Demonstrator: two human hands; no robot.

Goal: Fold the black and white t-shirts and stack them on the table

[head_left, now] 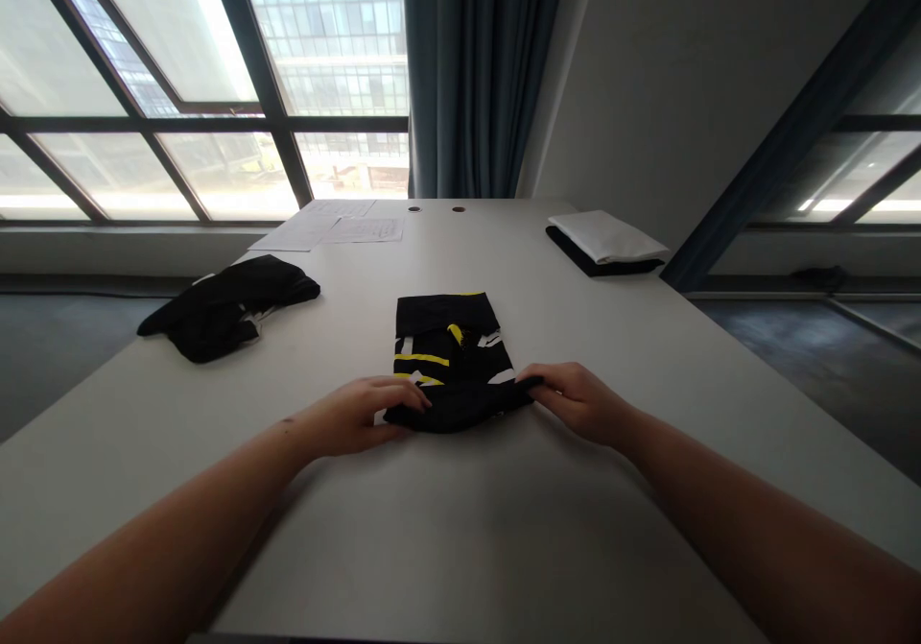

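In front of me a black garment point(475, 361) with yellow and white markings lies folded into a narrow strip on the table. Its far end is turned over, and the near end is bunched into a black fold. My left hand point(378, 409) pinches the left corner of that fold, thumb below and fingers on top. At the right corner, my right hand point(572, 399) grips the cloth between thumb and fingers. The garment's exact kind cannot be made out.
The white table point(460, 529) stretches away from me. A crumpled black cloth point(234, 303) lies at its left edge. Printed papers point(364, 230) rest at the far left. Folded white cloth point(608, 235) sits on a black folded piece point(586, 258) at the right edge.
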